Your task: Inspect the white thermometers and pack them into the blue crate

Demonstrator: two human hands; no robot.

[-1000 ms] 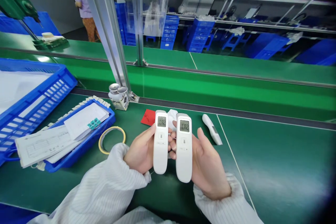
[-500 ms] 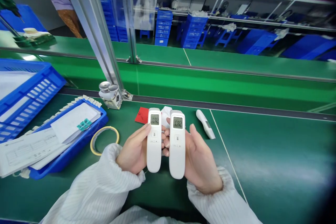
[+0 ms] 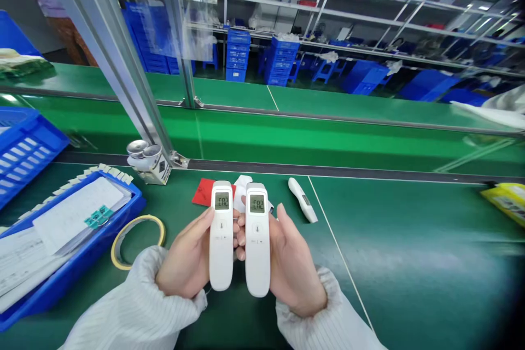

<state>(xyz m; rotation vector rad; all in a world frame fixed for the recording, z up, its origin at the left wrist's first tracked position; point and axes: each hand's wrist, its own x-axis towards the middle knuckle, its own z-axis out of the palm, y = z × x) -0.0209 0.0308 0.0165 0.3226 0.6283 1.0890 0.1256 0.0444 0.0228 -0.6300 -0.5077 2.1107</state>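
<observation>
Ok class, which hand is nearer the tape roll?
Left: the left hand is just right of the tape roll; the right hand is farther right, beyond the left one.

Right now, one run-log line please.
left hand: holds white thermometer | right hand: holds second thermometer | screens: characters showing | tape roll: on green table

My feed crops the yellow packet (image 3: 507, 201), right; I can't read the tiny labels (image 3: 256, 241) on the held thermometers (image 3: 221, 268).
</observation>
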